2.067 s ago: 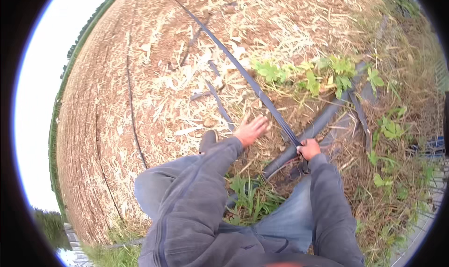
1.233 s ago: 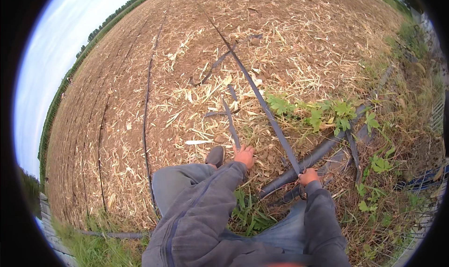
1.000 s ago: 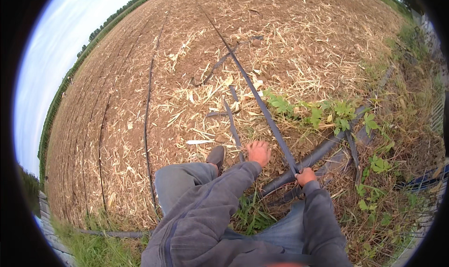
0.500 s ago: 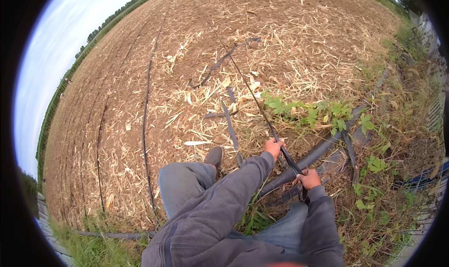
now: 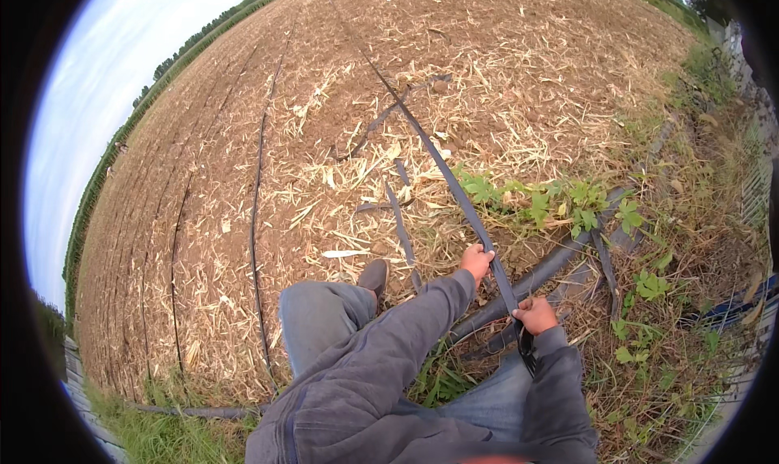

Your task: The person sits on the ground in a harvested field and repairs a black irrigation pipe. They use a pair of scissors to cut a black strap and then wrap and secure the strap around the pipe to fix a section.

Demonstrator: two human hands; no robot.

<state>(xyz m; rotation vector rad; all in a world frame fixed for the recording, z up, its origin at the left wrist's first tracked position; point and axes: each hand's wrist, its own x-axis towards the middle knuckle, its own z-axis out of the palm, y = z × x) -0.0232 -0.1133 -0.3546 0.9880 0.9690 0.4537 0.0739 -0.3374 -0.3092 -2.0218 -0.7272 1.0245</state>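
Note:
A flat black drip tape (image 5: 446, 172) stretches from far out in the field down to my hands. My left hand (image 5: 477, 263) is closed on the tape at its left edge. A little nearer my body, my right hand (image 5: 535, 315) grips the same strip, with fingers pinched on it. Below the right hand several dark folded lengths of tape (image 5: 527, 354) hang over my jeans. Between the hands the strip lies flat and taut, its broad face showing. Just beyond it runs a thick dark pipe (image 5: 545, 276) along the ground.
Torn black tape scraps (image 5: 399, 220) lie on soil strewn with dry stalks. Other black lines (image 5: 256, 196) run lengthwise at left. A leafy green vine (image 5: 588, 212) grows over the pipe at right. My shoe (image 5: 373, 277) stands left of the scraps.
The tape was narrow and bunched; now it lies broad and flat from my hands outward. Both hands keep nearly the same places.

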